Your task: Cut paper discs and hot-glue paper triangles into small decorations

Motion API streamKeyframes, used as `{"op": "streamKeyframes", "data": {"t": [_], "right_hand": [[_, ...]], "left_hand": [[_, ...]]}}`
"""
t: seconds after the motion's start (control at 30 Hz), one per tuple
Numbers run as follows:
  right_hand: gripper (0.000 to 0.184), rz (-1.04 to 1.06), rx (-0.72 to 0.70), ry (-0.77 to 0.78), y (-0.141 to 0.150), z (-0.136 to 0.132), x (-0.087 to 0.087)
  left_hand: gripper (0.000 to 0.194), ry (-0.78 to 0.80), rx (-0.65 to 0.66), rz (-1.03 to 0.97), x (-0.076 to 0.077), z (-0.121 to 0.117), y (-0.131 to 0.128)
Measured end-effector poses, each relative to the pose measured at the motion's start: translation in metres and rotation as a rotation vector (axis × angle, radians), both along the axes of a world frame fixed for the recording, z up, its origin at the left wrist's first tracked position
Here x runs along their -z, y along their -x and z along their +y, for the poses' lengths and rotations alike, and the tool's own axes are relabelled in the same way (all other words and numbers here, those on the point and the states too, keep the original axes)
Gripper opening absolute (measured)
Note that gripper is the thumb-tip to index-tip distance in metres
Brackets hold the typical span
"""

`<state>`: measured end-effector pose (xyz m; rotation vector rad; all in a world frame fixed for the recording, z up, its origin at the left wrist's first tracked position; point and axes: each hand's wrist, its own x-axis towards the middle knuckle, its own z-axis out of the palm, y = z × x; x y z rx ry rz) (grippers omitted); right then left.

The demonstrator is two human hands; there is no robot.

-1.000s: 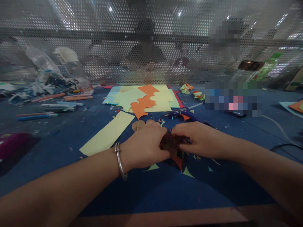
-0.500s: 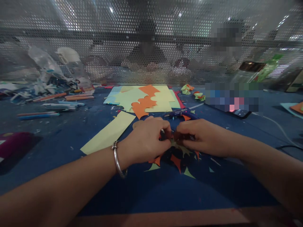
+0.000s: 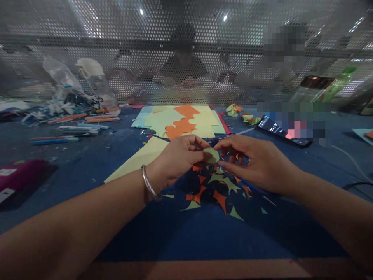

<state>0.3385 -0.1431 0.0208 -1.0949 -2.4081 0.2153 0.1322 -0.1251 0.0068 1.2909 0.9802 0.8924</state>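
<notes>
Blue covering (image 3: 175,237) is lying under orange and pale-green scraps (image 3: 220,200). Beyond them, the left hand (image 3: 177,159) is pinching a small pale yellow-green paper piece (image 3: 212,156), which is projecting from its fingertips towards the right hand (image 3: 259,159). That hand is opening its thumb and forefinger around the free edge (touching or not, I cannot tell). The piece is looking thin and roundish, without clear long axis. Farther, layered paper sheets (image 3: 204,118) are lying before a perforated panel (image 3: 131,58).

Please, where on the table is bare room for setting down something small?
Mostly bare blue tabletop: the near strip below the paper scraps, and between purple pouch and pale yellow paper. Crowded: among the scraps, and back left, around the pens.
</notes>
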Motion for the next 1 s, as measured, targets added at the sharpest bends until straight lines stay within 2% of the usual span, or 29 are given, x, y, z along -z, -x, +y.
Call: {"op": "streamKeyframes", "data": {"t": [0.13,0.3,0.43,0.67,1.0], "right_hand": [[0.014,-0.034,-0.074,-0.098,0.0004,0.0002,0.0026],[0.012,-0.020,-0.066,-0.101,0.0000,0.0011,0.0020],[0.010,0.012,-0.052,-0.083,0.0013,0.0013,0.0016],[0.009,0.050,-0.011,-0.066,0.0028,0.0017,0.0029],[0.012,0.062,0.022,-0.041,0.0057,0.0003,0.0023]], "left_hand": [[0.014,0.101,-0.004,-0.129,-0.0021,-0.0005,-0.0010],[0.005,0.132,0.051,-0.085,-0.0042,-0.0030,-0.0021],[0.008,0.041,0.081,0.017,-0.0024,-0.0057,-0.0031],[0.017,-0.257,0.143,0.291,0.0008,-0.0079,0.0021],[0.017,-0.247,0.134,0.269,0.0053,-0.0057,0.0020]]}}
